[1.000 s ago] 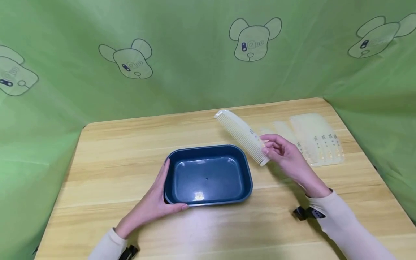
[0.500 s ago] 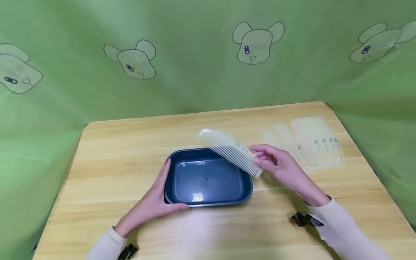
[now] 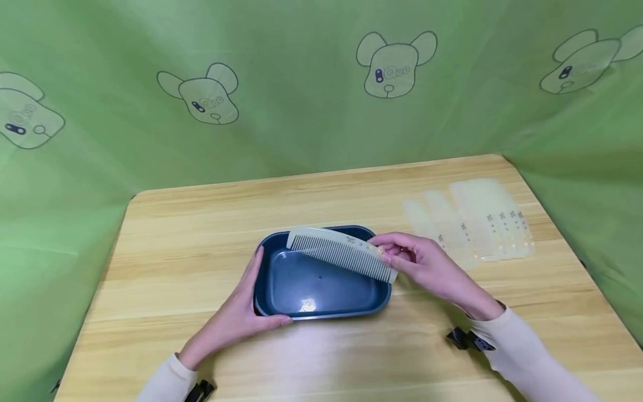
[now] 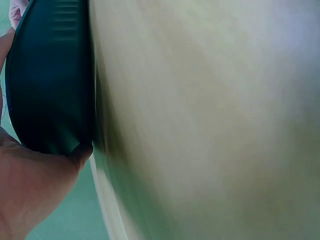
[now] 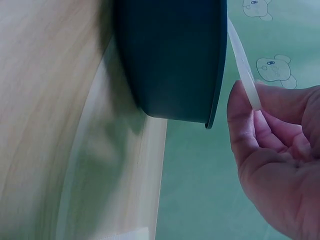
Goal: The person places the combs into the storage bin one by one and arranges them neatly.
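A dark blue plastic tray (image 3: 321, 296) with rounded corners stands on the table. My left hand (image 3: 233, 310) holds its left end, fingers along the side and thumb at the front wall. In the left wrist view, that hand (image 4: 35, 185) lies against the tray's outer wall (image 4: 50, 85). My right hand (image 3: 427, 265) pinches a pale, curved comb (image 3: 334, 245) by its right end. The comb slants over the tray's back right part, teeth toward me. The right wrist view shows the comb (image 5: 242, 65) edge-on between thumb and fingers, beyond the tray's rim.
Several similar pale combs (image 3: 482, 218) lie overlapping at the back right of the wooden table (image 3: 201, 223). A green cloth (image 3: 301, 123) with bear-head drawings hangs behind the table and at its sides. Dark devices sit at both wrists.
My right hand has moved left and toward me, bringing the comb from beside the tray to over it. The comb has swung toward level. My left hand has stayed on the tray.
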Demonstrator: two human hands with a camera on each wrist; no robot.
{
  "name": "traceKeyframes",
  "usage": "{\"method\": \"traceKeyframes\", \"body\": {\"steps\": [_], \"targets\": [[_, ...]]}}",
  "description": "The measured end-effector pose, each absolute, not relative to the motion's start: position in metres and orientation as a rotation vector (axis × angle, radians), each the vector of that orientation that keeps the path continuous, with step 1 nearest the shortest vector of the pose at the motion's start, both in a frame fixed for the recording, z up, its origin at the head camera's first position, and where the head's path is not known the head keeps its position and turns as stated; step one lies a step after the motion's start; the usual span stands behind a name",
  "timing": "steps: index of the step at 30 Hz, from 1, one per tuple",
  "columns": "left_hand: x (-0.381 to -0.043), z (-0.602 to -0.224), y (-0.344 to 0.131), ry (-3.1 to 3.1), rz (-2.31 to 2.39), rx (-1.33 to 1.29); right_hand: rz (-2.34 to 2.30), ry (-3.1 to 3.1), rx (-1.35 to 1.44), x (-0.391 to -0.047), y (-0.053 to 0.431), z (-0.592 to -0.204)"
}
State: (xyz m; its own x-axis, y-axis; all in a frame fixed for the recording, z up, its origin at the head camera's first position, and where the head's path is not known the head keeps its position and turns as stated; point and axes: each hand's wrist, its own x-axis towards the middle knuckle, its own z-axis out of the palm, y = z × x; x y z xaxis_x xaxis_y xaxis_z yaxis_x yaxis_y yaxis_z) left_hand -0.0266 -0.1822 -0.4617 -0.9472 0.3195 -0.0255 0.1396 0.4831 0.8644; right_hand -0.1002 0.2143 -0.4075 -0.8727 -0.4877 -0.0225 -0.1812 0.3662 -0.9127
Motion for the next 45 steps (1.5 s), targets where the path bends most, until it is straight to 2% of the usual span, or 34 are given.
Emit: {"method": "traceKeyframes", "body": {"steps": [20,45], "targets": [[-0.029,-0.460,-0.187,2.541,1.459,0.398,-1.338,2.373,-0.863,-0.105,0.192,-0.407],[-0.029,-0.464,-0.183,2.535,1.453,0.396,-1.132,2.309,-1.032,-0.111,0.175,-0.409]]}}
